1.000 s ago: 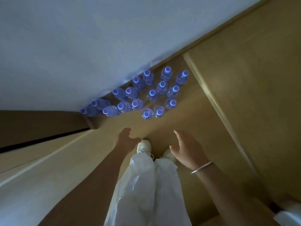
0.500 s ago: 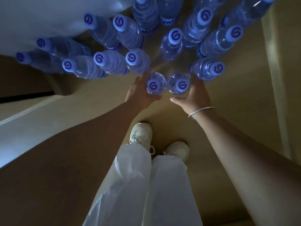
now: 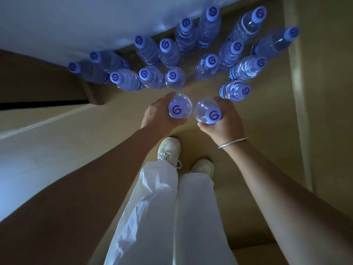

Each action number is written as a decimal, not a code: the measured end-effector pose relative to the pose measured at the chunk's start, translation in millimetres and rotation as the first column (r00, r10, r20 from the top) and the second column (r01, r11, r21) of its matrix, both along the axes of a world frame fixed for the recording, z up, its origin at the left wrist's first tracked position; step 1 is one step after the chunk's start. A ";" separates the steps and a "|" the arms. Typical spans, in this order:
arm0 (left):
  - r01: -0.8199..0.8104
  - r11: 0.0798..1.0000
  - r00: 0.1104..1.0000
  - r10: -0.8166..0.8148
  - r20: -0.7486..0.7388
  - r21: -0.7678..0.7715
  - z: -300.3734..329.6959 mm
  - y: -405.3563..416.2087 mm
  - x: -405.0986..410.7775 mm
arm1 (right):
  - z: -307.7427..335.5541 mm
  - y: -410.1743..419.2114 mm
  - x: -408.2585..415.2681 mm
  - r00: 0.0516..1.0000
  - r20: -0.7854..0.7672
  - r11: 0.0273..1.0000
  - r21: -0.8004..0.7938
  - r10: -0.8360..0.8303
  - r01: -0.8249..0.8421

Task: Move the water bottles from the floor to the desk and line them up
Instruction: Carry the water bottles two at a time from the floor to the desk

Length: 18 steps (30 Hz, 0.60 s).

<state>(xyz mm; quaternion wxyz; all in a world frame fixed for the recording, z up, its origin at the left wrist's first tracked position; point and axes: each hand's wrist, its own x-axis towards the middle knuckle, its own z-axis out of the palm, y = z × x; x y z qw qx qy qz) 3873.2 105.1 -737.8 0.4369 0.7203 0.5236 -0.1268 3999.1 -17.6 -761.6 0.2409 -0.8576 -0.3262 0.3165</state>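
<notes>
Several clear water bottles with blue caps stand on the tan floor along the white wall. My left hand grips one bottle around its body. In my right hand is a second bottle, tilted slightly, right beside the first. Both held bottles are in front of the group, nearest my feet. No desk is in view.
My white shoes and white trousers are below the hands. A white wall runs across the top left. A pale raised edge runs down the right side. A dark gap shows at the left.
My hands have closed around the two front bottles and drawn them back from the group toward my feet. The camera has pulled back a little.
</notes>
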 end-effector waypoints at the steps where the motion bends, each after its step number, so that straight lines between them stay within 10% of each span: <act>1: 0.006 1.000 1.000 -0.006 0.002 0.014 20.9 -1.7 -4.1 | 21.3 -1.4 -3.9 1.000 0.021 0.999 0.047 0.016 -0.017; 18: -0.396 0.881 0.917 0.367 0.156 0.259 461.2 -64.0 -165.6 | 453.9 9.7 -112.3 0.860 0.274 0.764 0.397 0.430 -0.508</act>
